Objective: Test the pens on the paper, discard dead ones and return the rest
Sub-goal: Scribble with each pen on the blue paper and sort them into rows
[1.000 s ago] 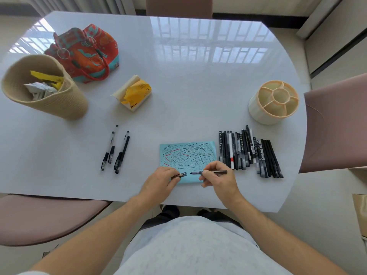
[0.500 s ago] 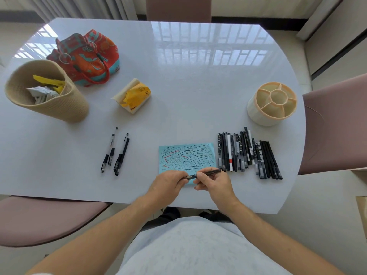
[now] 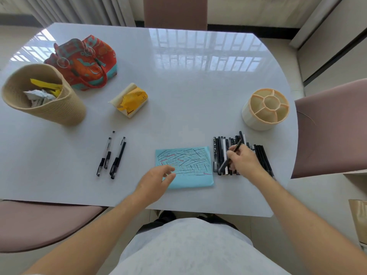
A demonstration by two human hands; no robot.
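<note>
Pens [image 3: 111, 155], four, lie left on the table [image 3: 178, 86]. My left hand [image 3: 156, 180] rests relaxed, fingers apart, on scribbled blue paper [image 3: 186, 165]. My right hand [image 3: 241, 160] pinches a black pen [image 3: 231, 155] above the pen row [image 3: 222, 153].

Blue paper [image 3: 190, 175] lies flat near the front edge of the tabletop [image 3: 178, 86], covered in black scribble strokes with a few red ones; left hand [image 3: 156, 180] rests on its front-left corner with fingers relaxed. Just right of the paper is a row of pens [image 3: 220, 153], mostly black with some white, lying side by side, pointing away from the person. Right hand [image 3: 243, 161] grips one capped black pen [image 3: 232, 154], tilted diagonally over the row. Three black pens [image 3: 111, 155] lie well left of the paper. Cream pen holder [image 3: 265, 109], upright with divided compartments, stands behind the row. Woven bin [image 3: 45, 96] at far left holds crumpled paper.
</note>
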